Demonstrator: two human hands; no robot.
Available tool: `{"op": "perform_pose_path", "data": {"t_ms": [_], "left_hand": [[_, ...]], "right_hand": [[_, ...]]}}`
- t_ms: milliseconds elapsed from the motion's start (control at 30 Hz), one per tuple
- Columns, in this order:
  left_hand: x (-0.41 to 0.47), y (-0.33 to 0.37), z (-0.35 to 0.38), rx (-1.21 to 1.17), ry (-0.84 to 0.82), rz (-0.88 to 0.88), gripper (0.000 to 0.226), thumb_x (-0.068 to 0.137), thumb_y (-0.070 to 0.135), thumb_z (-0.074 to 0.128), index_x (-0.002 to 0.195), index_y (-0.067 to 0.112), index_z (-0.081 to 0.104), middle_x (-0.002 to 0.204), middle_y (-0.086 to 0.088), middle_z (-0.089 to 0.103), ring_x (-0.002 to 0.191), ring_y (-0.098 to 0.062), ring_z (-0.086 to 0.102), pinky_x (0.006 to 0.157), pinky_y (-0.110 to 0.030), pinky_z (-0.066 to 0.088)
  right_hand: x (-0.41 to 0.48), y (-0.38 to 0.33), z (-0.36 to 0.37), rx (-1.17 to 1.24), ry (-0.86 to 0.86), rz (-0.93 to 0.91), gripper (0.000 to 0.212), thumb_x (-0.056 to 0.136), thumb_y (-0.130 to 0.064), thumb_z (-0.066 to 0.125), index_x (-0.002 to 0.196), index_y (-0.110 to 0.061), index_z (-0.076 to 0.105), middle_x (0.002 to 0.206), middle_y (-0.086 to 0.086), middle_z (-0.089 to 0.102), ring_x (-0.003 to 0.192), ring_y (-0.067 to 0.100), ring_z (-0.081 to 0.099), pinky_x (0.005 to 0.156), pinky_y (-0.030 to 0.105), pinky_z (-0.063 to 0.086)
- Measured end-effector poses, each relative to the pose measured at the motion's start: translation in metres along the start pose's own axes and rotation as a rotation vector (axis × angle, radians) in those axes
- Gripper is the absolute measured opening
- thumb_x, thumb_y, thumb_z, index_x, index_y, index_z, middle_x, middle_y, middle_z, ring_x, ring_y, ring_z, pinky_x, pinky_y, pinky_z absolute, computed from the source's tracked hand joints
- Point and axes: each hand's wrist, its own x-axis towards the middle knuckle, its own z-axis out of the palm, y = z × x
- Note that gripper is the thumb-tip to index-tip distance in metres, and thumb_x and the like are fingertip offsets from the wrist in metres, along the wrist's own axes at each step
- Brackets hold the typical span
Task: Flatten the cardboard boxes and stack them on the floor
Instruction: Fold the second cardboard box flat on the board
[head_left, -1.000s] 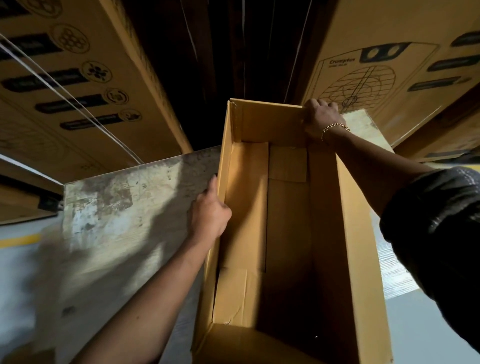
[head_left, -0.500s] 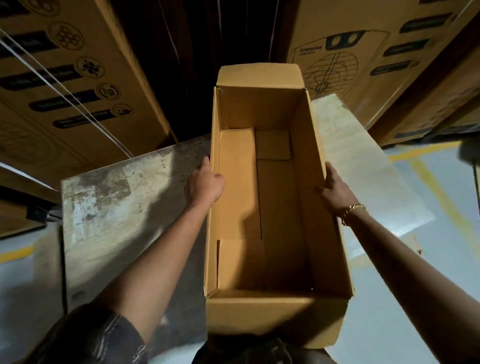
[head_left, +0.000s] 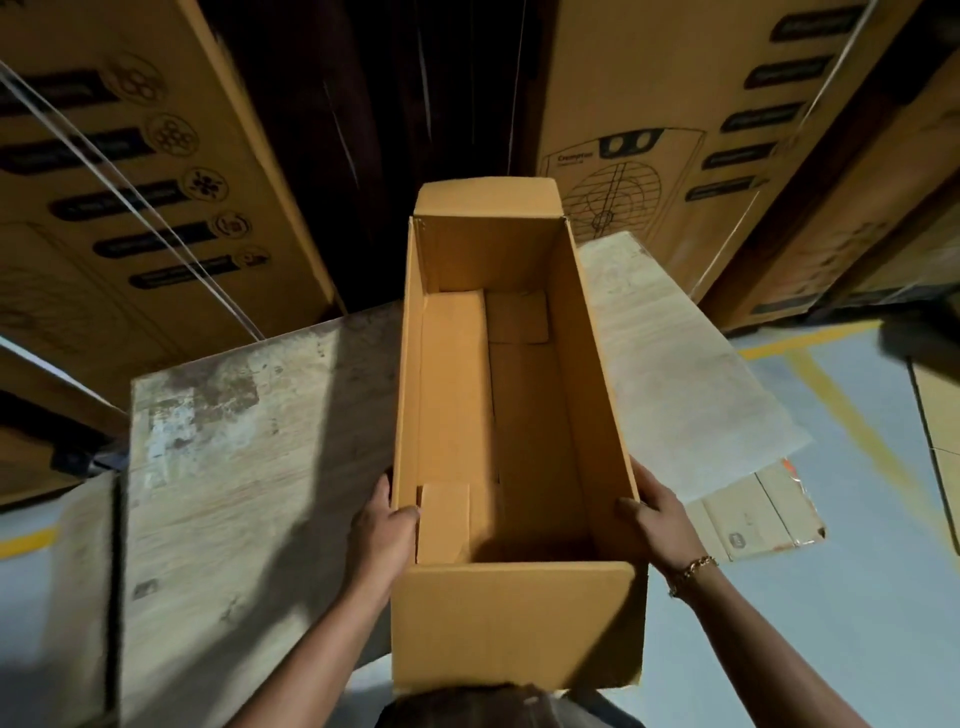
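Observation:
A long, open, empty cardboard box (head_left: 514, 618) is held in front of me, its open top facing up and its near end flap against my body. My left hand (head_left: 382, 530) grips the left wall near the close end, thumb hooked over the rim. My right hand (head_left: 662, 517), with a bracelet at the wrist, grips the right wall opposite it, thumb over the rim. Loose bottom flaps show inside the box.
A worn wooden table (head_left: 244, 467) stands under and to the left of the box. Tall printed cartons (head_left: 130, 182) rise at left and right (head_left: 675, 130). Flattened cardboard (head_left: 753, 514) lies on the grey floor at right, with yellow floor lines (head_left: 831, 395).
My right hand left the far end of the box and came to the right wall. Both hands slid toward the near end, and the box came closer to me.

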Motion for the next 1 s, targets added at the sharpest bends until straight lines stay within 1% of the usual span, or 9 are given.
{"op": "perform_pose_path", "data": {"t_ms": [100, 200, 467, 533, 633, 700, 800, 933, 1000], "left_hand": [[-0.013, 0.014, 0.013, -0.074, -0.036, 0.036, 0.044, 0.082, 0.019, 0.055, 0.125, 0.027, 0.06, 0.107, 0.002, 0.071, 0.1, -0.023, 0.066, 0.088, -0.039, 0.054], [-0.029, 0.027, 0.051, -0.151, -0.092, 0.045, 0.042, 0.091, 0.004, 0.056, 0.13, 0.018, 0.058, 0.116, -0.006, 0.068, 0.105, -0.025, 0.064, 0.096, -0.04, 0.051], [-0.043, 0.055, 0.15, -0.132, -0.129, 0.103, 0.042, 0.092, 0.004, 0.062, 0.133, 0.001, 0.052, 0.129, -0.017, 0.061, 0.119, -0.031, 0.058, 0.101, -0.036, 0.045], [-0.041, 0.052, 0.156, -0.111, -0.135, 0.021, 0.05, 0.096, 0.008, 0.057, 0.143, -0.001, 0.042, 0.142, -0.02, 0.05, 0.131, -0.034, 0.048, 0.108, -0.038, 0.04], [-0.034, 0.037, 0.151, -0.195, -0.104, -0.096, 0.051, 0.102, 0.034, 0.044, 0.144, 0.004, 0.044, 0.142, -0.019, 0.05, 0.129, -0.034, 0.049, 0.1, -0.035, 0.041], [-0.031, 0.027, 0.139, -0.231, -0.086, -0.086, 0.068, 0.084, 0.061, 0.052, 0.129, 0.01, 0.057, 0.124, -0.017, 0.063, 0.113, -0.033, 0.06, 0.095, -0.04, 0.048], [-0.042, 0.032, 0.106, -0.284, -0.077, -0.013, 0.045, 0.092, 0.051, 0.056, 0.115, 0.013, 0.067, 0.117, -0.016, 0.068, 0.104, -0.029, 0.063, 0.091, -0.038, 0.049], [-0.087, 0.072, 0.049, -0.528, -0.176, 0.086, 0.054, 0.095, 0.063, 0.043, 0.113, 0.021, 0.072, 0.108, -0.002, 0.074, 0.099, -0.017, 0.07, 0.086, -0.03, 0.055], [-0.089, 0.075, 0.03, -0.481, -0.146, 0.084, 0.052, 0.087, 0.061, 0.059, 0.12, 0.021, 0.068, 0.117, -0.003, 0.072, 0.107, -0.018, 0.067, 0.094, -0.033, 0.052]], "right_hand": [[-0.005, -0.008, -0.03, -0.034, 0.007, -0.051, 0.061, 0.094, 0.005, 0.048, 0.145, -0.027, 0.043, 0.129, 0.007, 0.064, 0.1, 0.023, 0.065, 0.082, 0.038, 0.057], [-0.017, -0.019, -0.077, -0.121, 0.095, -0.108, 0.063, 0.092, 0.004, 0.05, 0.146, -0.026, 0.043, 0.134, 0.002, 0.059, 0.102, 0.023, 0.06, 0.071, 0.025, 0.051], [-0.043, -0.067, -0.147, -0.682, 0.302, -0.164, 0.071, 0.085, -0.017, 0.059, 0.146, -0.044, 0.037, 0.117, 0.009, 0.066, 0.083, 0.028, 0.061, 0.065, 0.032, 0.049], [-0.051, -0.083, -0.136, -0.886, 0.294, -0.2, 0.071, 0.085, -0.029, 0.059, 0.149, -0.044, 0.031, 0.123, 0.008, 0.063, 0.096, 0.031, 0.061, 0.071, 0.033, 0.05], [-0.058, -0.099, -0.109, -1.111, 0.215, -0.349, 0.074, 0.086, -0.058, 0.052, 0.151, -0.039, 0.023, 0.152, -0.004, 0.041, 0.117, 0.032, 0.058, 0.087, 0.04, 0.053], [-0.064, -0.106, -0.088, -1.154, 0.15, -0.453, 0.072, 0.087, -0.069, 0.039, 0.15, -0.037, 0.024, 0.156, -0.007, 0.034, 0.117, 0.032, 0.058, 0.085, 0.041, 0.054], [-0.073, -0.111, -0.055, -1.125, 0.085, -0.645, 0.066, 0.089, -0.072, 0.03, 0.142, -0.034, 0.038, 0.15, -0.007, 0.04, 0.123, 0.029, 0.05, 0.083, 0.04, 0.051], [-0.069, -0.102, -0.011, -1.014, -0.134, -0.859, 0.057, 0.092, -0.062, 0.036, 0.134, -0.027, 0.052, 0.15, -0.009, 0.04, 0.133, 0.02, 0.041, 0.098, 0.039, 0.045], [-0.065, -0.092, 0.004, -0.867, -0.224, -0.922, 0.055, 0.09, -0.059, 0.042, 0.134, -0.027, 0.053, 0.151, -0.009, 0.039, 0.133, 0.019, 0.044, 0.102, 0.037, 0.043]]}}
